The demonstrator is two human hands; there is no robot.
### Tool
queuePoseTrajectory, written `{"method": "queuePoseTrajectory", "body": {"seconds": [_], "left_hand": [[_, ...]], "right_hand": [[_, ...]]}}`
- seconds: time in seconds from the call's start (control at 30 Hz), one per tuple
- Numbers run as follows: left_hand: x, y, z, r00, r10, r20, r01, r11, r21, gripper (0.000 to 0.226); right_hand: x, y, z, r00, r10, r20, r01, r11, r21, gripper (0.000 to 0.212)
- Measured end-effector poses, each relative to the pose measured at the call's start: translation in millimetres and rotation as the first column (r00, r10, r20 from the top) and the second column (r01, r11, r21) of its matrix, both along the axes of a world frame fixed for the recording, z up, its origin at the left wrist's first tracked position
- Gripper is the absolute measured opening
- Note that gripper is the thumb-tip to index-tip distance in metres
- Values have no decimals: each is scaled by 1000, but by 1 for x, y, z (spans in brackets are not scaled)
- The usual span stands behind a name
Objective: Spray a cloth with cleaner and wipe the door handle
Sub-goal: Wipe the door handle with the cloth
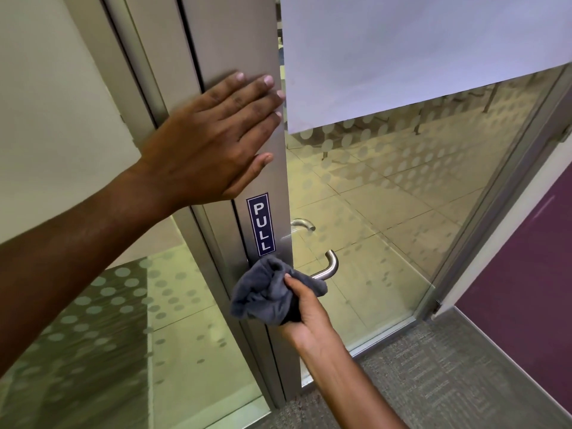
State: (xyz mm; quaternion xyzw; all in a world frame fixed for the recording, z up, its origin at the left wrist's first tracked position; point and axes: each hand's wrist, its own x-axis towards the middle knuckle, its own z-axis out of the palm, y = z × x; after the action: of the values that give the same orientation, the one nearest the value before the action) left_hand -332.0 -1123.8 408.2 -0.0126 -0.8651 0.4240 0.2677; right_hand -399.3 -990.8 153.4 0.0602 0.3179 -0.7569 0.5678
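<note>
Bunched grey cloth (266, 294) wraps the metal lever door handle (328, 267).

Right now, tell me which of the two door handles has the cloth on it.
The nearer, lower handle; the right hand holds the grey cloth round it. The upper one is bare.

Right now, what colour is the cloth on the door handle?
Dark grey cloth, clearest in the head view.

cloth (269, 292) on handle (328, 267), below sign (261, 224)
</note>
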Motion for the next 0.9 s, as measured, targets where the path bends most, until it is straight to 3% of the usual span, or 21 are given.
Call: {"method": "queuePoseTrajectory", "body": {"seconds": [0.1,0.17,0.33,0.53,0.57,0.67,0.77,0.9], "left_hand": [[1,0,0,1000,5,3,-5,1000,1,59],[1,0,-1,1000,12,4,-12,1000,2,59],[0,1,1,1000,21,9,-21,1000,2,61],[0,2,1,1000,24,17,-24,1000,19,61],[0,2,1,1000,21,16,-22,1000,19,61],[-1,2,1,1000,18,15,-18,1000,13,61],[-1,2,2,999,30,18,-30,999,13,62],[0,2,2,999,35,30,-35,999,15,63]], "right_hand": [[-27,14,5,989,-142,-26,144,984,105,58],[-48,22,7,980,-190,-62,197,970,145,40],[-81,31,9,980,-139,-144,161,974,160,18],[-78,23,9,957,-99,-271,167,956,240,25],[-74,21,8,948,-108,-299,193,943,272,32],[-61,15,7,915,-172,-365,300,896,329,24],[-39,8,9,929,-188,-320,303,882,360,35],[-3,-2,15,943,-262,-207,322,878,353,31]]}}
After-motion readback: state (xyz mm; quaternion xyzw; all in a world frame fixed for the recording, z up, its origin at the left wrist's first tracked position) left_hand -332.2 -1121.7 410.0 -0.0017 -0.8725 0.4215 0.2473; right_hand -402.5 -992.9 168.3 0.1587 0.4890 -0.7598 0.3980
